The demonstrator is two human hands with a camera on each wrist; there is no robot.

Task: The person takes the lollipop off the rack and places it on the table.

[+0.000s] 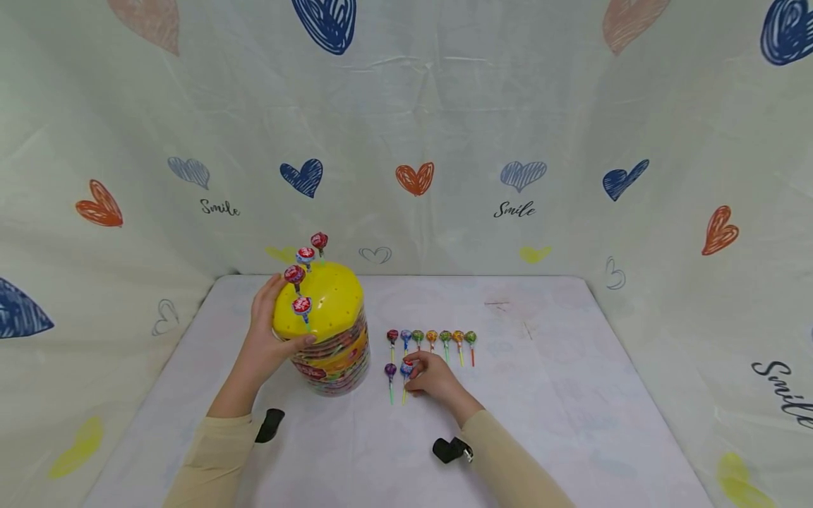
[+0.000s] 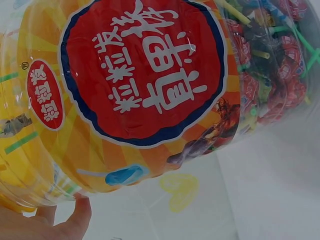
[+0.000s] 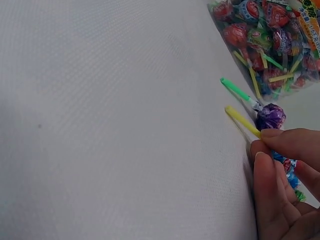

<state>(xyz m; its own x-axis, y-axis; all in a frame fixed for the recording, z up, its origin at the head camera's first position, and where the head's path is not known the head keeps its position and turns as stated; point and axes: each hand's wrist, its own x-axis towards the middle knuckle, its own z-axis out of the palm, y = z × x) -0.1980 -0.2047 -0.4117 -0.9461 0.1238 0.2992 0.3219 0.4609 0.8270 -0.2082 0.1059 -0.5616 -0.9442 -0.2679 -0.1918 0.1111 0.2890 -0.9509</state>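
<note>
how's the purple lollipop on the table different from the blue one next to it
The purple lollipop has a green stick and lies free on the table, untouched. The blue lollipop has a yellow stick and is pinched by the right hand, whose fingers hide most of its head in the right wrist view. The purple one lies nearer the candy jar, which the left hand holds. Both are wrapped and lie side by side below the row of seven.

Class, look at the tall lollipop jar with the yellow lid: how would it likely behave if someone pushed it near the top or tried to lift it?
The jar looks packed with lollipops, so it is probably heavy for its size. Being tall, it may tip if pushed at the yellow lid; the left hand steadies it. Its clear glossy wall looks smooth, perhaps slippery in a one-handed hold.
</note>
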